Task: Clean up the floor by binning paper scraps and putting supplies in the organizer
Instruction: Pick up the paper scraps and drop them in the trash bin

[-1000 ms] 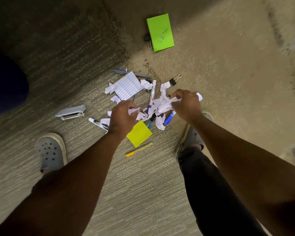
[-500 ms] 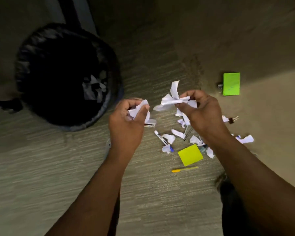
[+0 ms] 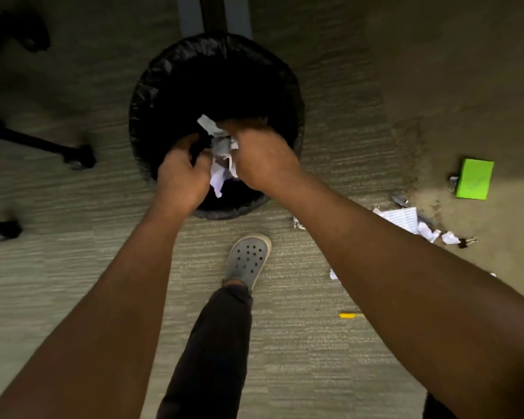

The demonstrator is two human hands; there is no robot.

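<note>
A round bin lined with a black bag [image 3: 152, 86] stands on the carpet ahead of me. Both hands hover over its near half. My left hand [image 3: 183, 173] and my right hand [image 3: 262, 158] sit close together with crumpled white paper scraps [image 3: 220, 164] between them; the blur hides which fingers still grip them. More white scraps and a printed sheet [image 3: 406, 219] lie on the floor at the right, beside a black binder clip [image 3: 466, 242]. A yellow pen [image 3: 350, 315] shows past my right forearm.
A green sticky-note pad [image 3: 474, 179] with a clip beside it lies far right. Chair legs with casters [image 3: 79, 155] stand at the left. A dark post [image 3: 214, 13] rises behind the bin. My grey clog [image 3: 248, 258] is just below the bin.
I turned left from the pile; the bin went from upper left to straight ahead. Both hands carried the paper scraps forward and now hang together over the bin's opening.
</note>
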